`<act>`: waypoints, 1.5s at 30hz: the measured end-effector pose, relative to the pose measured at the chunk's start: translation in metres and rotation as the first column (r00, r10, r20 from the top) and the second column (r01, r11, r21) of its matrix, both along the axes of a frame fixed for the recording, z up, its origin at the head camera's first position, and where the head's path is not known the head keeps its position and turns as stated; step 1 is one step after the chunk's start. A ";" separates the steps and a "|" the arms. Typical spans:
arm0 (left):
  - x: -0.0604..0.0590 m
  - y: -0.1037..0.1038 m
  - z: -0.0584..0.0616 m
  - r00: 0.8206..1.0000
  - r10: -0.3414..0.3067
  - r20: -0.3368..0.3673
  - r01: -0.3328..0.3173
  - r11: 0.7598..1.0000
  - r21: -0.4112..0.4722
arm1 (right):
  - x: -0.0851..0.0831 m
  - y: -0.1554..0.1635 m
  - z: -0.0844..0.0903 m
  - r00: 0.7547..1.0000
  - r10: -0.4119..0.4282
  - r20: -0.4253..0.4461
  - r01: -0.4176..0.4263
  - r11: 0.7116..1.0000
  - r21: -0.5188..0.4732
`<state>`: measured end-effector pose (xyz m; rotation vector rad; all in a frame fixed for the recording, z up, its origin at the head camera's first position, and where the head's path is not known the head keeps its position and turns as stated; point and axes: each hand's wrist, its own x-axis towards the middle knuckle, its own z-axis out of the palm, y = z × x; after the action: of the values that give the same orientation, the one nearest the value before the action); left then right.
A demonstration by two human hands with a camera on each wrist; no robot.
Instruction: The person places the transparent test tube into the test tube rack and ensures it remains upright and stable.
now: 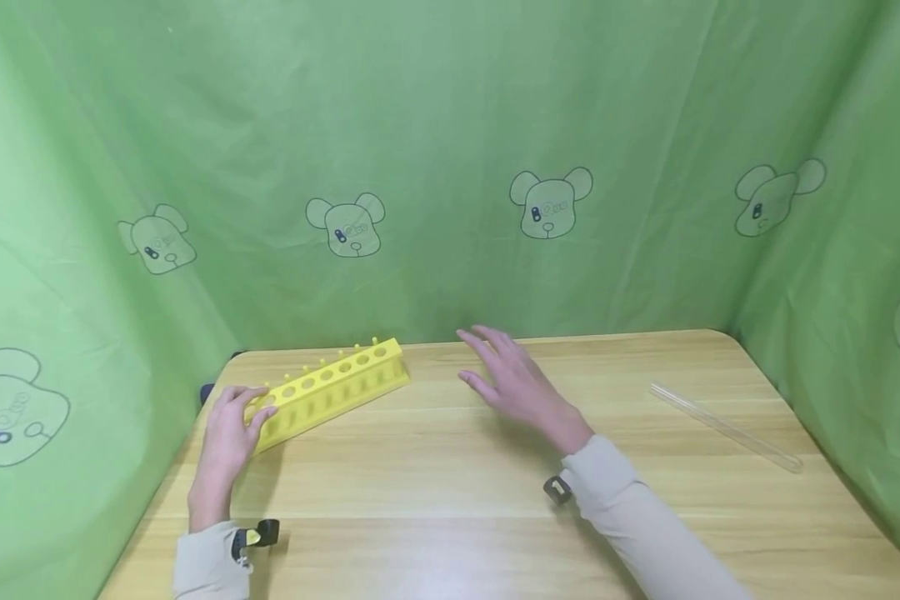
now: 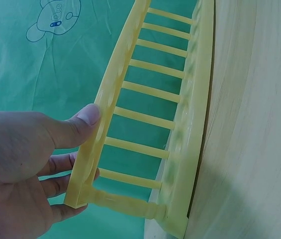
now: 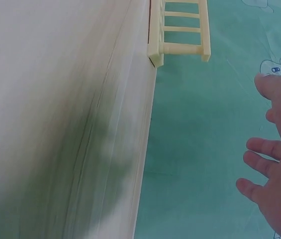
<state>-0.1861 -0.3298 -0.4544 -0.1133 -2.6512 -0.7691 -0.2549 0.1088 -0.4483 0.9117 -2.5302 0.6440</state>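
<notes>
Yellow rack [image 1: 335, 392] sits on the table [image 1: 420, 483] at left, its near end pinched between thumb and fingers of the left hand [image 1: 227, 429]; the right hand [image 1: 516, 385], fingers apart, hangs right of its far end (a clear tube [image 1: 726, 428] lies well apart, farther right).

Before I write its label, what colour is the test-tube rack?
The rack is yellow, showing best in the head view.
</notes>
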 end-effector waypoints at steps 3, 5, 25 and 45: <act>0.000 0.000 0.000 1.000 0.001 0.001 -0.001 1.000 -0.002 | -0.001 -0.004 0.001 1.000 0.010 -0.002 -0.010 1.000 0.006; 0.000 0.000 0.001 1.000 0.000 -0.003 0.000 1.000 -0.004 | -0.002 -0.007 0.001 1.000 0.020 -0.016 -0.020 1.000 0.009; 0.001 -0.001 -0.002 1.000 0.009 -0.003 -0.009 1.000 -0.004 | -0.010 -0.034 0.004 0.996 0.079 -0.042 -0.077 0.996 0.037; 0.000 -0.004 -0.003 0.999 -0.011 -0.031 0.011 1.000 -0.003 | -0.012 -0.065 0.007 0.991 0.136 -0.005 -0.135 0.987 0.087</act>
<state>-0.1866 -0.3336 -0.4575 -0.1394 -2.6252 -0.7605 -0.2667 0.0440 -0.4411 1.1216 -2.5192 0.5713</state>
